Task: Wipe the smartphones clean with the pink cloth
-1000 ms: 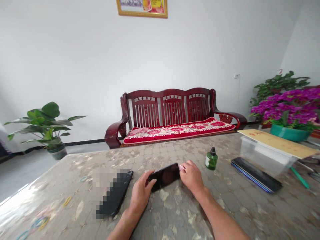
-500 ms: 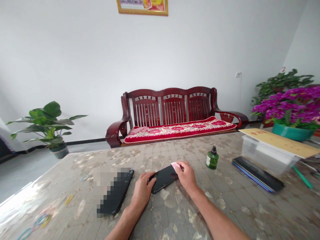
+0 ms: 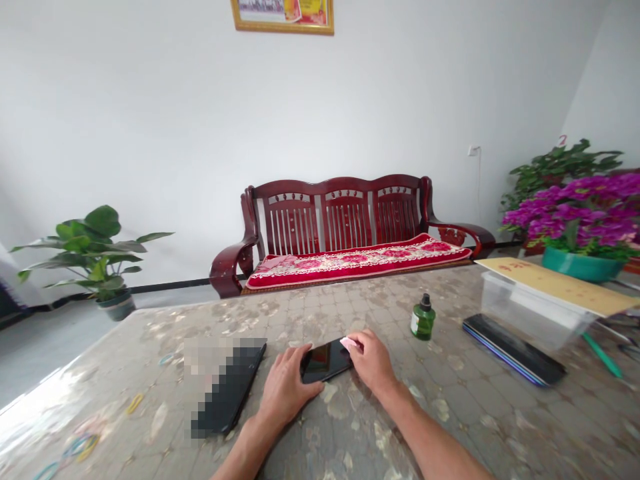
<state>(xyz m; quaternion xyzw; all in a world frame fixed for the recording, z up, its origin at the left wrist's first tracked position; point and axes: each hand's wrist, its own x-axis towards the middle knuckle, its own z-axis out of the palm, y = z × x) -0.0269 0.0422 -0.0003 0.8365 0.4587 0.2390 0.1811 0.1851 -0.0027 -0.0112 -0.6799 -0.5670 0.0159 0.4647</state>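
A black smartphone (image 3: 326,361) with a glossy, reflecting screen lies in front of me, between my hands. My left hand (image 3: 286,385) grips its left end, with the thumb along the near edge and the fingers at the far side. A small pale pink piece of cloth or paper (image 3: 350,344) is pinched in the fingers of my right hand (image 3: 373,365), at the phone's right end. To the left lies another dark, phone-like slab (image 3: 235,393), partly covered by pixel blocks.
On the patterned tablecloth (image 3: 350,440) stand a green bottle (image 3: 423,321) and, farther right, stacked phones (image 3: 513,350) beside a clear plastic box (image 3: 535,310). Coloured rubber bands (image 3: 80,448) lie at the left. A wooden bench (image 3: 345,220) stands beyond the table.
My left thumb has moved off the screen to the phone's near edge. The phone's angle has shifted slightly, and the screen now reflects red. My right hand has moved slightly, still pinching the pink piece.
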